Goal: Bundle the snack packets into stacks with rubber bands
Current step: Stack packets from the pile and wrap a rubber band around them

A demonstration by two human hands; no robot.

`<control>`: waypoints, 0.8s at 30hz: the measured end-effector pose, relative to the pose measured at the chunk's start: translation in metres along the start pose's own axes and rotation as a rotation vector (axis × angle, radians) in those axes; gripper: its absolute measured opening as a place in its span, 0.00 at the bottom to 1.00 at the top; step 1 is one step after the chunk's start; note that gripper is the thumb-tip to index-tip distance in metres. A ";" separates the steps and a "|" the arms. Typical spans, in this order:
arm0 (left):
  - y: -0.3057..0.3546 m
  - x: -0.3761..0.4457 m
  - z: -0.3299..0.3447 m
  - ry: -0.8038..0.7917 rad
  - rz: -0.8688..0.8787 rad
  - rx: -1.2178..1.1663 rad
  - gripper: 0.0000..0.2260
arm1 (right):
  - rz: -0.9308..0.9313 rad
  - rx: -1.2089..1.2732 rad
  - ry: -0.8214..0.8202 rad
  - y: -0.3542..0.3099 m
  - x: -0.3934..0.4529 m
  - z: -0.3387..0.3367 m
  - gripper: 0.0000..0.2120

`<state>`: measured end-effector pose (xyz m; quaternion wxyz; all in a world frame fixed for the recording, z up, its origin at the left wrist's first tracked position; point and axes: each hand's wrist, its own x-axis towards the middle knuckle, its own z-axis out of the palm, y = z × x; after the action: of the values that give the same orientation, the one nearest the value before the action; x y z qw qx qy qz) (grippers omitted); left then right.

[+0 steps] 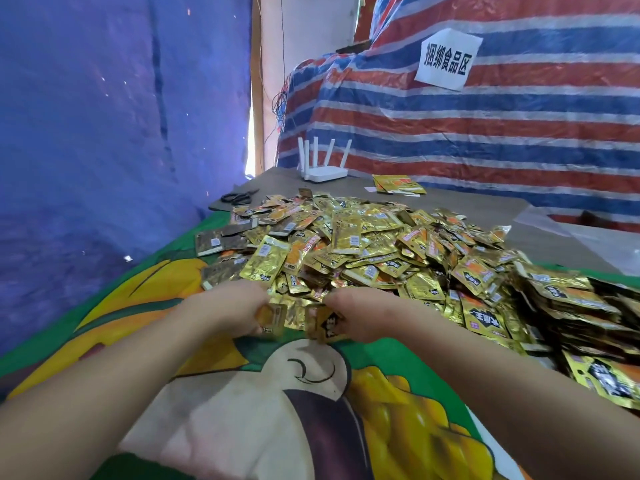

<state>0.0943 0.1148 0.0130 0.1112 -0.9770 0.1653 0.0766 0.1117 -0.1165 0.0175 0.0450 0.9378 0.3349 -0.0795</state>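
Gripping crinkly gold foil packets (299, 318), both hands, left (225, 311) and right (360, 315), meet beside the glossy heap (381, 244).

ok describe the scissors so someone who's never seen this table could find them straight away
Start at the white router with upright antennas at the far edge of the table, in front of the striped tarp. Look left and slightly nearer, toward the blue sheet: the scissors lie flat just beyond the heap of gold packets. They are the only black, dull thing beside all that shiny foil.
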 end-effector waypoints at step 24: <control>-0.008 -0.036 0.030 0.046 0.071 -0.272 0.13 | 0.314 0.313 0.063 -0.018 0.040 0.011 0.16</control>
<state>0.0600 0.1406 -0.0080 -0.0287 -0.9781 0.1903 0.0798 0.1296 -0.0794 -0.0012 -0.0999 0.9760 0.1697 -0.0934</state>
